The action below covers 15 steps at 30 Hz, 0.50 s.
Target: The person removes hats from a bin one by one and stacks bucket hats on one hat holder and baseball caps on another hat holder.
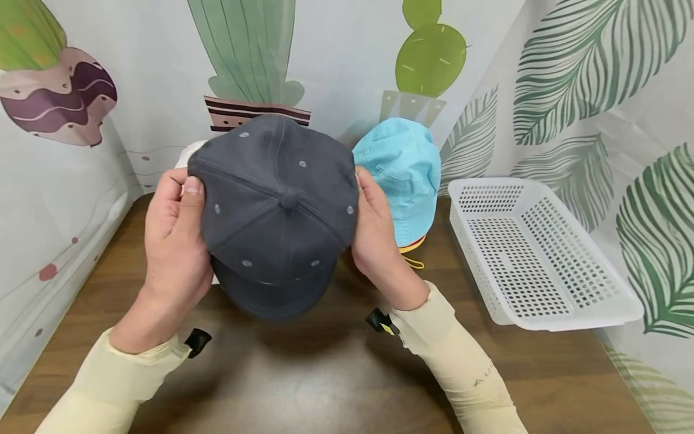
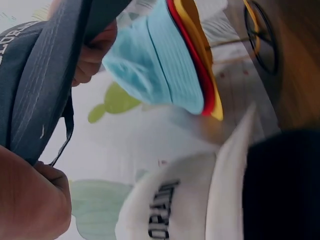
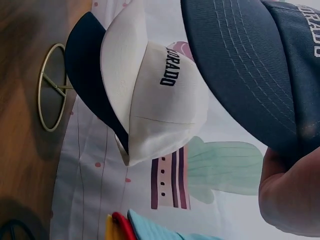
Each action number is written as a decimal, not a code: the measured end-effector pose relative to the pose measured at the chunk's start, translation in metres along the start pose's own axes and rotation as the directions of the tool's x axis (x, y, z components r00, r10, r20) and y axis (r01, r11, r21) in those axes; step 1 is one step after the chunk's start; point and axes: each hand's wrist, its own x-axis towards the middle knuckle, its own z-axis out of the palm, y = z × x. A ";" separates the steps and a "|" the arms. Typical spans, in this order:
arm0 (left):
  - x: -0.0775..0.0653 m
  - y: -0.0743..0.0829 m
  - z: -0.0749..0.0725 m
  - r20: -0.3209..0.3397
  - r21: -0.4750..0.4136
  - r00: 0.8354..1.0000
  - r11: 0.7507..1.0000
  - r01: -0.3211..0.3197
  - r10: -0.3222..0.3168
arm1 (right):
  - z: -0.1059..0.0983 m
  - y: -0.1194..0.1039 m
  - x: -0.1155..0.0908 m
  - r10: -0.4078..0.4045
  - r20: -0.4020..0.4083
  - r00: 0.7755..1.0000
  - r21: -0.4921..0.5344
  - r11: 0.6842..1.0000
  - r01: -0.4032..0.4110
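Observation:
A dark grey-blue baseball cap (image 1: pixel 282 211) is held up by both hands, crown toward the head camera and brim pointing down toward the person. My left hand (image 1: pixel 176 235) grips its left edge, thumb on the outside. On the opposite edge my right hand (image 1: pixel 374 223) grips the cap, its fingertips partly hidden. White letters show on the front of this cap in the wrist views. Behind it a white cap (image 3: pixel 160 95) with dark lettering sits over a navy cap (image 3: pixel 90 65) on a stand; in the head view the held cap mostly hides them.
Right of the held cap, a light blue bucket hat (image 1: pixel 398 175) is stacked over a red hat (image 2: pixel 192 60) and a yellow hat (image 2: pixel 204 55) on a stand with a black ring base (image 2: pixel 275 45). A white perforated basket (image 1: pixel 485 295) stands at the right on the wooden table (image 1: pixel 303 386).

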 end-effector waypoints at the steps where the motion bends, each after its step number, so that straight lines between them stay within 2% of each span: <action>1: 0.003 0.001 -0.003 -0.004 -0.008 1.000 1.000 0.002 -0.002 | 0.003 0.002 0.002 0.009 0.001 1.000 0.007 1.000 -0.009; 7: 0.022 0.003 -0.018 0.000 0.008 1.000 1.000 -0.015 0.015 | 0.019 0.005 0.019 0.040 -0.023 0.999 -0.036 0.999 -0.041; 11: 0.038 0.003 -0.024 -0.040 0.016 0.999 0.999 -0.034 0.035 | 0.029 0.008 0.033 0.062 -0.032 0.998 -0.107 0.992 -0.065; 15: 0.056 0.005 -0.034 -0.085 0.051 0.996 0.999 -0.014 0.018 | 0.037 0.014 0.044 0.089 -0.033 0.995 -0.194 0.976 -0.094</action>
